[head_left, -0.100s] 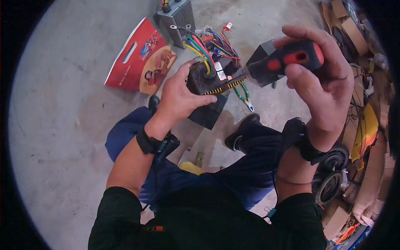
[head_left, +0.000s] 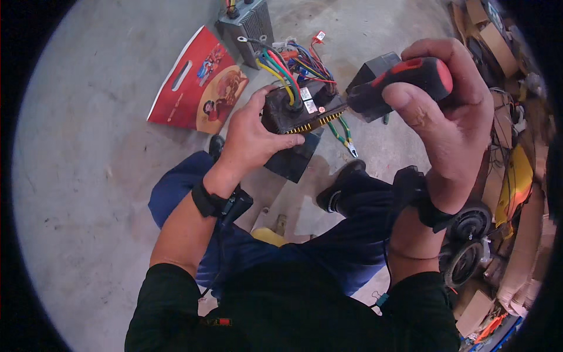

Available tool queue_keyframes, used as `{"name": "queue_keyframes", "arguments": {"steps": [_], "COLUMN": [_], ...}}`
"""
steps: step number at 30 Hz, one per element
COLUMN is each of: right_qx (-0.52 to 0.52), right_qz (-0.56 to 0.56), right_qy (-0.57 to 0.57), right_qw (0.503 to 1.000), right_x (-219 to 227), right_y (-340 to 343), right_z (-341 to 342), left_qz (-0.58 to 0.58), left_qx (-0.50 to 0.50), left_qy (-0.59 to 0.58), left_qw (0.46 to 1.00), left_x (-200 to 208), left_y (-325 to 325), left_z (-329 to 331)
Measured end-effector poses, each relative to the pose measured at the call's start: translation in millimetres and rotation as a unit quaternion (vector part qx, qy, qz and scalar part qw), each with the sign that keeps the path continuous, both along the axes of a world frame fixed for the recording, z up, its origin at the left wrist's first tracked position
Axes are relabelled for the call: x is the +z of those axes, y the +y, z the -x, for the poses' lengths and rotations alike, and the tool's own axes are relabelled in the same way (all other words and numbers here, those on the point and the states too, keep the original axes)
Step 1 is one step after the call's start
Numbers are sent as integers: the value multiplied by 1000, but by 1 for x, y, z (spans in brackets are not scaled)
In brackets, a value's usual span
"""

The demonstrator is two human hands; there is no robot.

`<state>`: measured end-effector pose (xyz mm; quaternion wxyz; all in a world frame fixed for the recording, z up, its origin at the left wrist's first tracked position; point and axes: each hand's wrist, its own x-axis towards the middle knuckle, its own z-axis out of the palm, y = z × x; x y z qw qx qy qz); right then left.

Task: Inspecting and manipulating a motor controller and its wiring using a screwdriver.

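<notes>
My left hand [head_left: 249, 135] is closed around the near left side of a dark motor controller [head_left: 316, 108]. Thick green, red and yellow cables and a bundle of thin wires [head_left: 311, 61] rise from its end plate. To the right, my right hand [head_left: 448, 111] grips the red-and-black handle of a screwdriver [head_left: 404, 79]. The handle points left, toward the controller's right edge; I cannot make out its shaft or tip. Beneath the controller is a black block [head_left: 293, 157], partly covered by it.
Green-handled pliers [head_left: 346, 138] lie on the concrete floor by my shoe [head_left: 343, 182]. A grey finned box [head_left: 249, 26] stands behind a red paper bag [head_left: 196, 82] at the far left. A dark box [head_left: 372, 70] sits behind the screwdriver. Cardboard and scrap [head_left: 516, 234] line the right.
The screwdriver handle has turned in my right hand, with my thumb shifting left over it. The hand has tilted slightly left. My left hand and the controller have barely moved.
</notes>
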<state>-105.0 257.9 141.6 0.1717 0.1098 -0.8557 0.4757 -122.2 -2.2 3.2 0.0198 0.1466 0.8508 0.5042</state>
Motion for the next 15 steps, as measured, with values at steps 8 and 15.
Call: {"name": "queue_keyframes", "arguments": {"steps": [8,15], "right_qx": [-62,9], "right_qz": [42,132], "right_qy": [-8,-23], "right_qw": [997,991], "right_x": [4,-12], "right_y": [11,44], "right_z": [-6,20], "left_qz": [-13,-25], "left_qx": [-3,-1], "left_qy": [2,-27], "left_qw": [1000,999], "left_x": [-2,-6], "left_y": [1,-2], "left_z": [0,-2]}}
